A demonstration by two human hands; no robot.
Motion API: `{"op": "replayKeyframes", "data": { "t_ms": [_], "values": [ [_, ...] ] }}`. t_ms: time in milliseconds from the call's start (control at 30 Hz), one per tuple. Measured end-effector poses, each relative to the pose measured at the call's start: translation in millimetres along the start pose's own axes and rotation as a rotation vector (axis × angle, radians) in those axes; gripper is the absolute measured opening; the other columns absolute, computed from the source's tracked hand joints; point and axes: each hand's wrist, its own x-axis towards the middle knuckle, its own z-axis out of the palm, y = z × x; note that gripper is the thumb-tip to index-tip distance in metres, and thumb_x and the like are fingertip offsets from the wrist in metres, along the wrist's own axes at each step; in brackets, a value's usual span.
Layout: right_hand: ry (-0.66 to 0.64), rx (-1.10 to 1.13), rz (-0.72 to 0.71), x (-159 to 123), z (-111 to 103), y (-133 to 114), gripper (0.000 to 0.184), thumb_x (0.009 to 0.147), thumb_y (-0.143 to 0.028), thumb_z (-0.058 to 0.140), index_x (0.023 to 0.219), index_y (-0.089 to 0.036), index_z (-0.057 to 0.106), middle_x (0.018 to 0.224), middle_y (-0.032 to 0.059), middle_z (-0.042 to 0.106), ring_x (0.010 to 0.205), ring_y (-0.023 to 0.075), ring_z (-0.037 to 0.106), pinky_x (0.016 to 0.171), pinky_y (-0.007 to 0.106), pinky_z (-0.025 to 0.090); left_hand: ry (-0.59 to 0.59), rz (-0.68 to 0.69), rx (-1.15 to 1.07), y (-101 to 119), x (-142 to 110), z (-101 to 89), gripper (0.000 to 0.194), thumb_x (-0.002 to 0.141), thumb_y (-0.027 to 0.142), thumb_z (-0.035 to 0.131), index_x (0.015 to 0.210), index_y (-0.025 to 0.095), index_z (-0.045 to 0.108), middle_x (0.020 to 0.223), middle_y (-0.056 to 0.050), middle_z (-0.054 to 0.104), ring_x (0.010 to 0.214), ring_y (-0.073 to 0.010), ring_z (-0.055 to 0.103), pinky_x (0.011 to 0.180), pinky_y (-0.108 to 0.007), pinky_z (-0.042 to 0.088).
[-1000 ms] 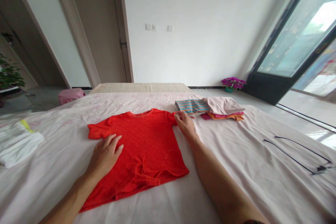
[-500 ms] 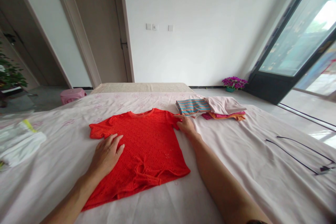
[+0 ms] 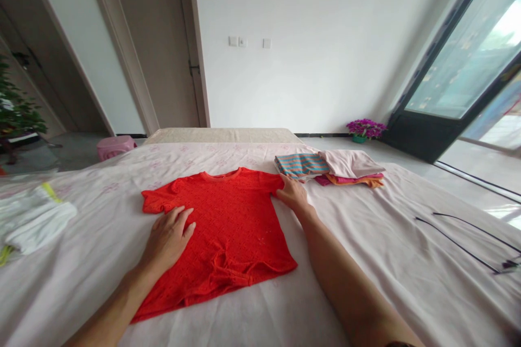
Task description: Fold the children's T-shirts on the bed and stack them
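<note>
A red short-sleeved T-shirt [image 3: 228, 222] lies spread flat on the pale pink bed sheet [image 3: 366, 238], neck toward the far side. My left hand [image 3: 169, 238] rests flat on the shirt's left side, fingers stretched out. My right hand [image 3: 293, 195] is at the shirt's right sleeve, its fingers closed on the sleeve's edge. The shirt's lower hem is bunched and wrinkled.
A stack of folded clothes [image 3: 329, 167], striped, pale pink and orange, lies just beyond my right hand. White cloth [image 3: 32, 219] sits at the bed's left edge. A black cable [image 3: 468, 236] lies on the right. A pink stool [image 3: 116, 146] and flowerpot [image 3: 364, 130] stand on the floor.
My right hand has drawn slightly back toward me along the right sleeve and closed on its edge. The left hand has stayed flat on the shirt.
</note>
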Motion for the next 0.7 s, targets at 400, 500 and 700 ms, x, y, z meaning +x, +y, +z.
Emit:
{"op": "replayKeyframes", "data": {
  "t_ms": [400, 500, 700],
  "values": [
    [0.214, -0.176, -0.277, 3.5, 10.4, -14.4, 0.047, 0.096, -0.029, 0.042, 0.141, -0.018, 0.052, 0.145, 0.0128, 0.05, 0.134, 0.0286, 0.041, 0.108, 0.041, 0.032, -0.045, -0.067, -0.002, 12.6, -1.2, -10.7, 0.041, 0.094, 0.03, 0.048, 0.131, 0.018, 0.059, 0.137, -0.015, 0.057, 0.127, -0.0284, 0.053, 0.109, -0.048, 0.039],
    [0.031, -0.174, -0.367, 7.9, 27.2, -10.8, 0.049, 0.098, -0.036, 0.039, 0.143, -0.02, 0.048, 0.148, 0.0118, 0.049, 0.139, 0.0272, 0.038, 0.112, 0.042, 0.031, -0.05, -0.096, -0.115, 15.2, 0.2, -15.7, 0.04, 0.093, 0.031, 0.05, 0.129, 0.02, 0.062, 0.137, -0.013, 0.059, 0.128, -0.028, 0.052, 0.111, -0.047, 0.037],
    [-0.004, -0.231, -0.268, 12.9, 48.8, 0.2, 0.05, 0.1, -0.04, 0.035, 0.142, -0.017, 0.049, 0.148, 0.0154, 0.048, 0.141, 0.0276, 0.038, 0.116, 0.045, 0.026, 0.126, -0.494, -0.554, -31.7, 19.1, -25.6, 0.038, 0.095, 0.038, 0.04, 0.114, 0.022, 0.067, 0.118, -0.006, 0.072, 0.107, -0.0196, 0.066, 0.095, -0.031, 0.049]
  ]
}}
